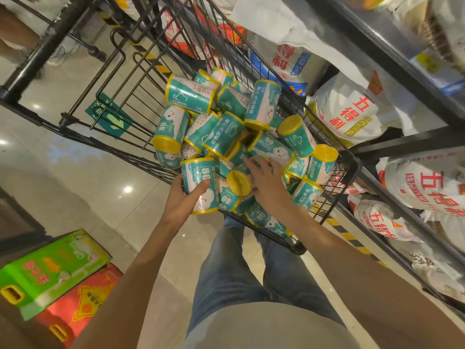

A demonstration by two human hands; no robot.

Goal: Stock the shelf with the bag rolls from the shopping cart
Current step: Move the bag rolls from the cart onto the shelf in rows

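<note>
The left hand point(182, 197) grips a teal-and-white cylindrical bag roll with yellow rims point(200, 186), thumb laid across its printed label and the other fingers hidden behind it, holding the roll upright at the near left corner of the cart. The right hand point(268, 183) reaches into the pile just beside it, fingers spread and fairly straight, resting on the rolls; whether any finger hooks round one cannot be told, as motion blur softens the fingertips. Just under its thumb lies a roll showing its round yellow end cap point(239, 182). Both hands are close together but not touching. The heap of matching teal bag rolls point(226, 127) fills the near end of a black wire shopping cart point(351, 172), lying at all angles — some on their sides, some on end. To the right of the cart stands a dark metal shelf point(407, 139) stacked with white sacks printed in red characters point(352, 114). Below, the person's blue jeans point(239, 268) show over a glossy beige tiled floor point(100, 192), and at lower left sit a green carton point(50, 265) and a red carton point(83, 303) side by side.
</note>
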